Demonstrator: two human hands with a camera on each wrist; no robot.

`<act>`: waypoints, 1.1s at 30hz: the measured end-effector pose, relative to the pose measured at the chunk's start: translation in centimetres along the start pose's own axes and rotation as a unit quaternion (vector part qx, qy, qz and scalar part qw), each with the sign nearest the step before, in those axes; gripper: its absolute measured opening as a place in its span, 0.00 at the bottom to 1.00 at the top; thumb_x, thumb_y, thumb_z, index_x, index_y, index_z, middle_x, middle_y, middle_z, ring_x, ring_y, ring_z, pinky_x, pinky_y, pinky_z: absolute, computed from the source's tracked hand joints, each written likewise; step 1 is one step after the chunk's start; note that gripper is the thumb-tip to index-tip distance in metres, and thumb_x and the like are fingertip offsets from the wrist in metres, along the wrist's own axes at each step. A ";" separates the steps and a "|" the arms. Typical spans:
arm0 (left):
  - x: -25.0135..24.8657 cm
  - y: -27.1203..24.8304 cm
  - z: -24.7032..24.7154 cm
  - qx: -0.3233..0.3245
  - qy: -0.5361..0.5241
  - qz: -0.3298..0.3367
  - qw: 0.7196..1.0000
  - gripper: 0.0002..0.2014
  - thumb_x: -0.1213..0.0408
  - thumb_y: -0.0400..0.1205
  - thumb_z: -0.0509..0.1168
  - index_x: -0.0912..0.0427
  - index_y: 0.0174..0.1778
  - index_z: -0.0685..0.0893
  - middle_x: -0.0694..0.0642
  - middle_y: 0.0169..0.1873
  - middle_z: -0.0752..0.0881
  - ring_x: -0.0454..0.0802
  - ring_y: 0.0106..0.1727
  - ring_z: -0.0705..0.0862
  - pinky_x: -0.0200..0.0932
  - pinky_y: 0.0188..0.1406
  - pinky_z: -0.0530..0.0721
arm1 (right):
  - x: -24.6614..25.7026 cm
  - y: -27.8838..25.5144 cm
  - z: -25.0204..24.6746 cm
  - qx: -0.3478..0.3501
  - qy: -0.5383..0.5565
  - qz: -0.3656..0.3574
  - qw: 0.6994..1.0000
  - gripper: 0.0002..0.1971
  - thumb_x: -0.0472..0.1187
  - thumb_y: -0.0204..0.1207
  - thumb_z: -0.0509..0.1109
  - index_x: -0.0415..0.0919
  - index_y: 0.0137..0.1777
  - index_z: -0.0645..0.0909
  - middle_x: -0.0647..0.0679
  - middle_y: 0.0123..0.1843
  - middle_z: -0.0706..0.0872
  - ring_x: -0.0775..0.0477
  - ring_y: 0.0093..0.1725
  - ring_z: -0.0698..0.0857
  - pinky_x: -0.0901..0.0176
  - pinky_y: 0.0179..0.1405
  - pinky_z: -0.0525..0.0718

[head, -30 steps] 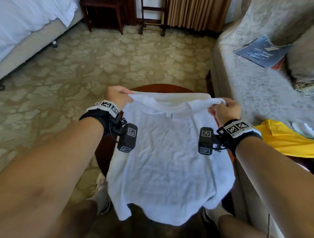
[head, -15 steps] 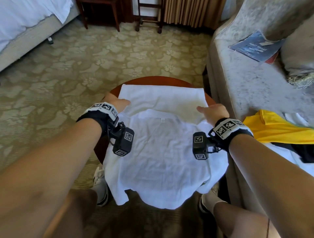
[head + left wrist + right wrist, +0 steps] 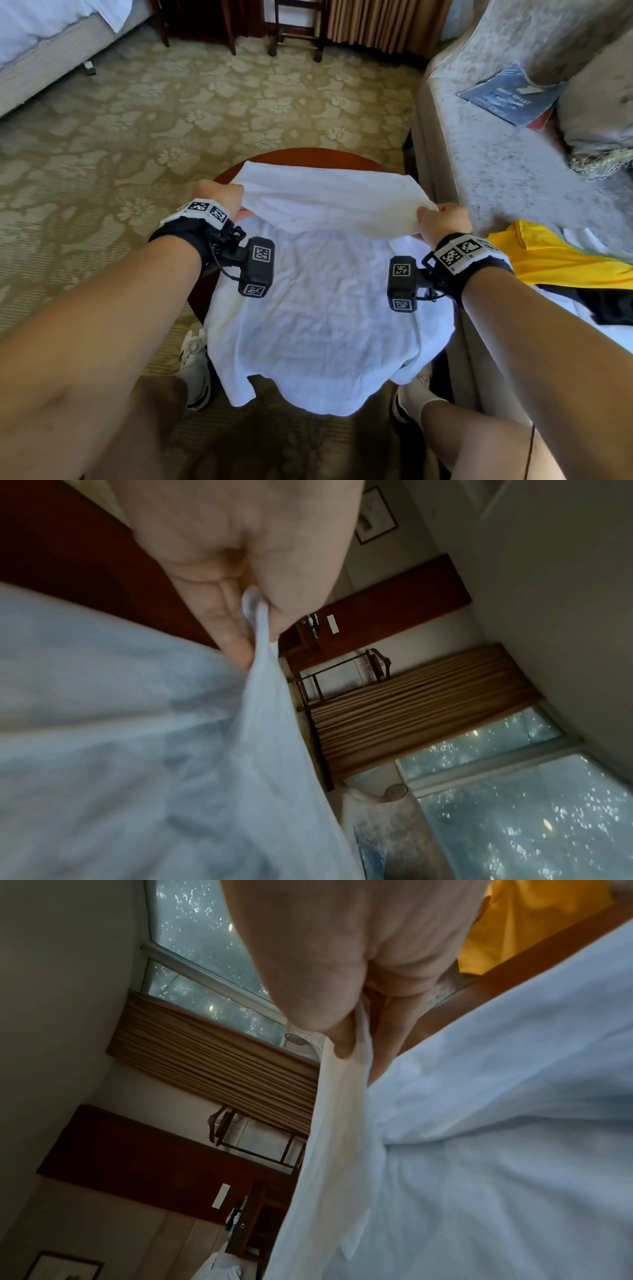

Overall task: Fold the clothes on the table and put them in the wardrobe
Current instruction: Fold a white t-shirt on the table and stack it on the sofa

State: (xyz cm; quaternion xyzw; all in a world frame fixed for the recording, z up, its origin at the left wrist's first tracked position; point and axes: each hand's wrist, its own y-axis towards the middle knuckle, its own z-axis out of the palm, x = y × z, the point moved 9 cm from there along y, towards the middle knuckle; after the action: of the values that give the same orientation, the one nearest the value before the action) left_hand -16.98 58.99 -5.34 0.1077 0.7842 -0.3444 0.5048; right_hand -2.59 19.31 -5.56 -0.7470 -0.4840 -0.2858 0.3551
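both hands pinch the shirt (image 3: 325, 308) at its far corners: left hand (image 3: 219, 198) centre-left of frame, right hand (image 3: 442, 222) centre-right, thumb over fingers on cloth in both wrist views. the held edge runs left-right between the grips, lifted over the body, which lies on the round tabletop (image 3: 308, 156) mid-frame, hem hanging toward the viewer. fold likely goes toward the hem. no containers or wardrobe visible.

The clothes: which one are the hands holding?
The white shirt spread on the round table, pinched by both hands. The yellow garment lies untouched on the sofa.
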 end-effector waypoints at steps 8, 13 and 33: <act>3.9 -1.6 -2.2 0.015 0.185 0.001 0.983 0.08 0.67 0.75 0.64 0.70 0.35 0.82 0.66 0.32 0.88 0.59 0.29 0.87 0.49 0.29 0.88 | -4.3 0.3 0.8 0.092 -0.065 0.086 0.990 0.24 0.43 0.62 0.77 0.30 0.56 0.82 0.37 0.42 0.90 0.37 0.43 0.92 0.41 0.51 0.91; 3.2 -3.2 -2.6 0.042 0.241 0.032 0.969 0.12 0.61 0.72 0.73 0.70 0.36 0.85 0.64 0.27 0.88 0.62 0.37 0.91 0.64 0.46 0.89 | -4.4 -1.4 -0.1 0.069 -0.108 0.068 0.989 0.23 0.45 0.65 0.78 0.33 0.57 0.82 0.39 0.46 0.90 0.37 0.47 0.90 0.42 0.55 0.89; 5.7 -9.8 0.1 0.083 0.569 0.147 0.805 0.09 0.64 0.78 0.65 0.62 0.34 0.76 0.58 0.34 0.80 0.56 0.32 0.80 0.38 0.24 0.72 | -6.4 -9.3 -0.1 0.136 -0.436 -0.028 0.889 0.12 0.46 0.77 0.66 0.36 0.45 0.75 0.41 0.48 0.82 0.42 0.43 0.83 0.55 0.41 0.80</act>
State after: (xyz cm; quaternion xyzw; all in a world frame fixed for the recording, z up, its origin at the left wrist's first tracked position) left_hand -24.67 50.67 -6.05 0.4400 0.8738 -0.2070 0.0015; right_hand -13.53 18.46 -8.05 -0.7268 -0.6450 0.1274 0.1986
